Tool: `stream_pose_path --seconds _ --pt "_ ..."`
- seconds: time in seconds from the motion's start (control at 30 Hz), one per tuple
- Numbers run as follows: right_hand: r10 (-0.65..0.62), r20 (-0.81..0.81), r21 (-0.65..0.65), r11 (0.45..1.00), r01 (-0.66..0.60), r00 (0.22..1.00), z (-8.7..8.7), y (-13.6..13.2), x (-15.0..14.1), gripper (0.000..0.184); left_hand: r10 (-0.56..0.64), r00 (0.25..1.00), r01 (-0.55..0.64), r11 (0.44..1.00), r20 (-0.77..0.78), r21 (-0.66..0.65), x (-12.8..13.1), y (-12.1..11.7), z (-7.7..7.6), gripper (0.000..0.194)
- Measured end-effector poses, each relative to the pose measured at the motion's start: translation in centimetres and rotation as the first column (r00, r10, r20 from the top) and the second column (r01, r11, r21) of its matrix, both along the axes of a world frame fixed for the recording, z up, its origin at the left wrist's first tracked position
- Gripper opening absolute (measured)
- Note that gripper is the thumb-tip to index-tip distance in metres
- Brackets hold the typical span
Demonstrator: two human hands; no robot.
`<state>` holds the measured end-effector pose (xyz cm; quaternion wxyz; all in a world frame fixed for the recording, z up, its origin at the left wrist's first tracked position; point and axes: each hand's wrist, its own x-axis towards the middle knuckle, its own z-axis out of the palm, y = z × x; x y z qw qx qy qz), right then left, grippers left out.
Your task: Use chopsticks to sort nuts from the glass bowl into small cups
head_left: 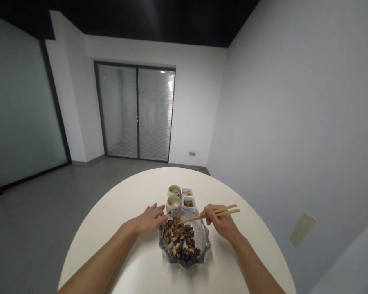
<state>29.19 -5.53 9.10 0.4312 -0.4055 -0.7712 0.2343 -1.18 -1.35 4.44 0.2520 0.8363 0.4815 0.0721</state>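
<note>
A pair of wooden chopsticks (225,211) is gripped in my right hand (220,221). Their tips reach left into a scalloped clear glass bowl (206,243), touching or just over the dried pieces inside. Brown, tan and dark pieces (179,239), which look like seeds, nuts or dried fruit, cover the bowl's left and front. My left hand (152,218) lies with its fingers spread at the bowl's left rim. Behind the bowl stand two pale round cups (173,203) and two small white square containers (189,209); the nearer container holds brown pieces, the farther one pale pieces.
Everything stands on a round white table (135,183). A white wall (279,122) runs close along the right. Across the grey floor (79,196) is a dark-framed glass door (137,112) with blinds, and a frosted glass panel (21,102) is at left.
</note>
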Motion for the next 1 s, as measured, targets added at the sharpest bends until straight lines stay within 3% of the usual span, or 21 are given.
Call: stream_pose_path --seconds 0.6,1.0 --pt "-0.091 0.027 0.026 0.996 0.09 0.996 -0.3 0.7 0.7 0.046 0.008 1.0 -0.008 1.0 0.0 0.004 -0.1 0.3 -0.5 0.065" --pt "-0.111 0.018 0.04 0.993 0.111 0.994 -0.1 0.7 0.9 0.046 0.006 1.0 -0.006 1.0 -0.009 -0.015 0.3 -0.5 0.7 0.065"
